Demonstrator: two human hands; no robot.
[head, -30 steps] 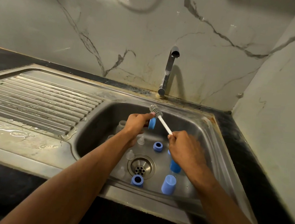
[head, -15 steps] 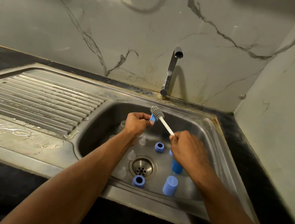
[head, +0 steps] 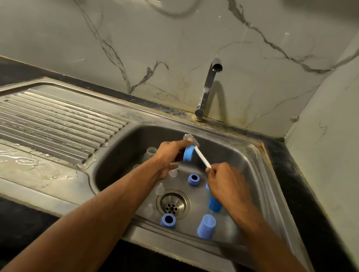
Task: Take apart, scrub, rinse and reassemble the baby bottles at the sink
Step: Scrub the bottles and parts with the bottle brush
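Note:
Over the steel sink basin [head: 256, 163], my left hand [head: 169, 154] grips a blue bottle ring [head: 188, 153]. My right hand [head: 227, 183] holds the white handle of a small bottle brush [head: 201, 156]; its grey bristle head lies against the top of the ring. On the basin floor lie two more blue rings [head: 193, 178] [head: 168, 220], two blue caps [head: 206, 226] [head: 214, 204], several clear teats [head: 159, 189] and a clear bottle [head: 150, 153] partly hidden behind my left wrist.
The tap [head: 209, 86] stands at the back rim, with no water running. A wet ribbed draining board [head: 46, 121] lies to the left. The drain [head: 173, 204] sits mid-basin. Marble walls close the back and right; dark counter [head: 296, 166] borders the sink.
The blue ring has turned in my left hand and shows more of its side. The brush head stays against it; both hands have barely shifted.

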